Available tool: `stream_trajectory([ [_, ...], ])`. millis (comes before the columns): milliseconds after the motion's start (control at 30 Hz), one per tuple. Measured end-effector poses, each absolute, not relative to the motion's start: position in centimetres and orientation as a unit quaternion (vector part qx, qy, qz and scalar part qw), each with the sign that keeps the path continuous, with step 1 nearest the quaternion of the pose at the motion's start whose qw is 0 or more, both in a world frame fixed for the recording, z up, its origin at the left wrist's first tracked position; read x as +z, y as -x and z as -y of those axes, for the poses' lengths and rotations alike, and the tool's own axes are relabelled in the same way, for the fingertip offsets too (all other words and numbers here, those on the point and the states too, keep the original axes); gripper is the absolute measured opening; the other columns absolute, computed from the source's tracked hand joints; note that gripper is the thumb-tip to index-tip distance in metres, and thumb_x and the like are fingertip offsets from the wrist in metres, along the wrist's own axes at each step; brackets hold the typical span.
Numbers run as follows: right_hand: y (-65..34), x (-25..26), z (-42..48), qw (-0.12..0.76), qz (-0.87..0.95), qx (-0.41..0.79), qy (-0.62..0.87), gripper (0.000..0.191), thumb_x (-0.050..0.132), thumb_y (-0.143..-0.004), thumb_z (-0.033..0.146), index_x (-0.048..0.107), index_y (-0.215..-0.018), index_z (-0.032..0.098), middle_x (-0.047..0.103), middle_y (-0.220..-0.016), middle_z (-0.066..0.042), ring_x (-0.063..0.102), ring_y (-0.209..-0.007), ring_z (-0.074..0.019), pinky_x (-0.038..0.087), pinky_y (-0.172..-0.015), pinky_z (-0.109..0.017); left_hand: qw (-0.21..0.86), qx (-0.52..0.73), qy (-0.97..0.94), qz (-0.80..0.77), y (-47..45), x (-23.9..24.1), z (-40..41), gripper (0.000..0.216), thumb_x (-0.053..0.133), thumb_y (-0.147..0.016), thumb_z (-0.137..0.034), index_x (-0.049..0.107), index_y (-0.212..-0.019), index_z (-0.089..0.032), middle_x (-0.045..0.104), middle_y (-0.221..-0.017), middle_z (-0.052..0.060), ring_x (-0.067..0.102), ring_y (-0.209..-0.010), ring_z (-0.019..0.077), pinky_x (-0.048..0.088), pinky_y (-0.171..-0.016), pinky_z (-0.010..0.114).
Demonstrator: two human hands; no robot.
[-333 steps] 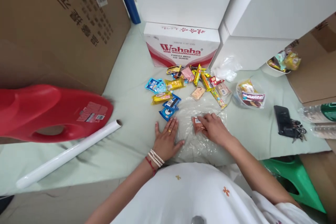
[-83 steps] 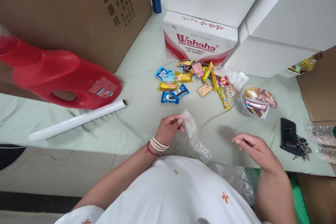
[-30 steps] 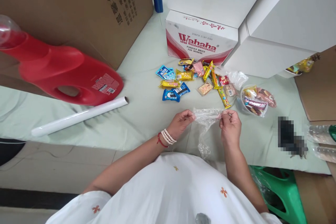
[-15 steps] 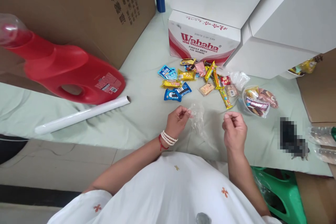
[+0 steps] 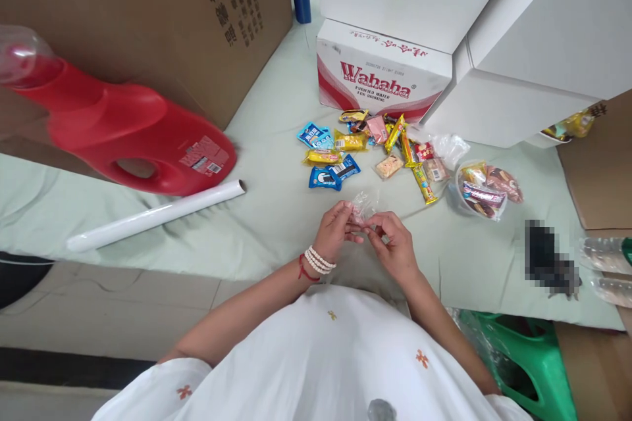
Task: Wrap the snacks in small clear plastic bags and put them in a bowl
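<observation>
The right hand, a moment ago apart from the clear plastic bag, now comes in against it, meeting the left hand. The left fingers pinch the bag, bunched up over the near middle of the table; the right fingertips touch its near edge, but I cannot tell whether they grip it. So handling the bag looks like two-handed work again. The wrapped snacks lie unmoved beyond the hands, and the plastic bowl stays to the right of them.
</observation>
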State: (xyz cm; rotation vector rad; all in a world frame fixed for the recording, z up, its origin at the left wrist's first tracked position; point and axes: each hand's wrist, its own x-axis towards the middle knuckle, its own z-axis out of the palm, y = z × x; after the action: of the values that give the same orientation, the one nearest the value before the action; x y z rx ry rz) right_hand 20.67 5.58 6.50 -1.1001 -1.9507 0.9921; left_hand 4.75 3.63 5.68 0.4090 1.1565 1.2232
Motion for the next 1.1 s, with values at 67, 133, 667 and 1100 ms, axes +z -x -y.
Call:
stream_trajectory([
  [67, -20.9, 6.4, -5.5, 0.338, 0.752, 0.381, 0.419, 0.017, 0.059, -0.098, 0.027, 0.073, -0.107, 0.028, 0.066, -0.1, -0.006, 0.064, -0.091, -0.0201, 0.053, -0.076, -0.033, 0.655, 0.531, -0.181, -0.506, -4.7, 5.7, -3.7, 0.051, 0.071, -0.075, -0.068, 0.055, -0.088, -0.021, 0.065, -0.071, -0.002, 0.071, -0.062, 0.0178, 0.055, -0.046, 0.024],
  [133, -21.1, 6.5, -5.4, 0.339, 0.752, 0.38, 0.418, 0.018, 0.058, -0.099, 0.027, 0.073, -0.107, 0.028, 0.066, -0.101, -0.006, 0.064, -0.093, -0.0203, 0.053, -0.076, -0.033, 0.657, 0.524, -0.195, -0.506, -4.8, 5.7, -3.8, 0.051, 0.073, -0.075, -0.067, 0.052, -0.085, -0.021, 0.062, -0.071, -0.003, 0.071, -0.062, 0.0171, 0.056, -0.047, 0.024],
  [667, -21.2, 6.4, -6.6, 0.472, 0.483, 0.535, 0.508, 0.025, 0.069, -0.092, 0.048, 0.065, -0.088, 0.024, 0.061, -0.084, 0.001, 0.054, -0.073, -0.0136, 0.046, -0.074, -0.027, 0.518, 0.542, -0.329, -0.574, -4.3, 5.6, -3.1, 0.039, 0.056, -0.094, -0.061, 0.05, -0.088, -0.024, 0.071, -0.078, 0.001, 0.073, -0.075, 0.0187, 0.056, -0.057, 0.026],
  [1100, -20.8, 7.3, -6.1, 0.477, 0.468, 0.541, 0.512, 0.022, 0.072, -0.091, 0.045, 0.07, -0.094, 0.024, 0.068, -0.092, 0.0, 0.06, -0.081, -0.0129, 0.052, -0.082, -0.028, 0.509, 0.564, -0.341, -0.554, -4.4, 6.3, -3.1, 0.042, 0.056, -0.094, -0.064, 0.052, -0.088, -0.023, 0.075, -0.08, 0.003, 0.073, -0.078, 0.018, 0.057, -0.07, 0.029],
])
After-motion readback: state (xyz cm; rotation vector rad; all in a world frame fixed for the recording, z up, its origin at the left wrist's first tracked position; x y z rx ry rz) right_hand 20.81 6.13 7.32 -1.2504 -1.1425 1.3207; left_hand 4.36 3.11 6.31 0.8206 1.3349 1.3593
